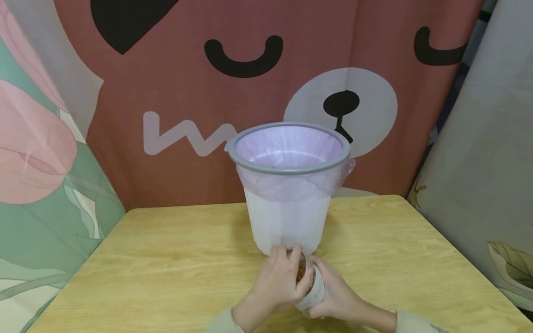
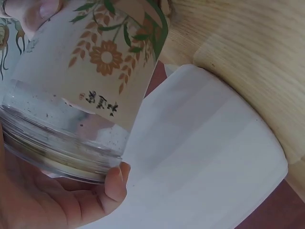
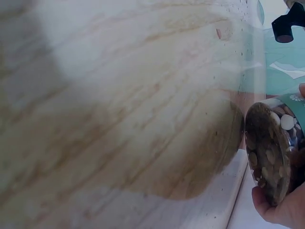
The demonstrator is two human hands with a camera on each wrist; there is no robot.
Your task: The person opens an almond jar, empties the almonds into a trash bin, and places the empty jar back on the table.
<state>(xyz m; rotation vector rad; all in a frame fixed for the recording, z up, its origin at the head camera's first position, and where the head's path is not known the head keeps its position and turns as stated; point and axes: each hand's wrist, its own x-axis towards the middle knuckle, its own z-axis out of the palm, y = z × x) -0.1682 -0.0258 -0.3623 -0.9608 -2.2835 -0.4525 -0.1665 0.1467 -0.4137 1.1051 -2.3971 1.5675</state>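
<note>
Both hands hold a clear jar point(image 1: 313, 292) low at the front of the table, tilted on its side. A label with a brown flower and green leaves wraps the jar's body, as the left wrist view shows. My left hand point(image 1: 276, 280) curls its fingers round the clear lid point(image 2: 57, 162) at one end. The right hand point(image 1: 339, 293) grips the labelled body from the other side. Brown bits show through the clear part in the head view. Through the jar's base point(image 3: 267, 157), the right wrist view shows dark and pale pieces inside.
Just beyond the hands stands a white bin point(image 1: 287, 212) with a grey rim and a pinkish-purple bag liner. The wood-grain table point(image 1: 179, 259) spreads to both sides. Behind it hangs a brown curtain point(image 1: 166, 83) with a bear face; patterned cloths flank it.
</note>
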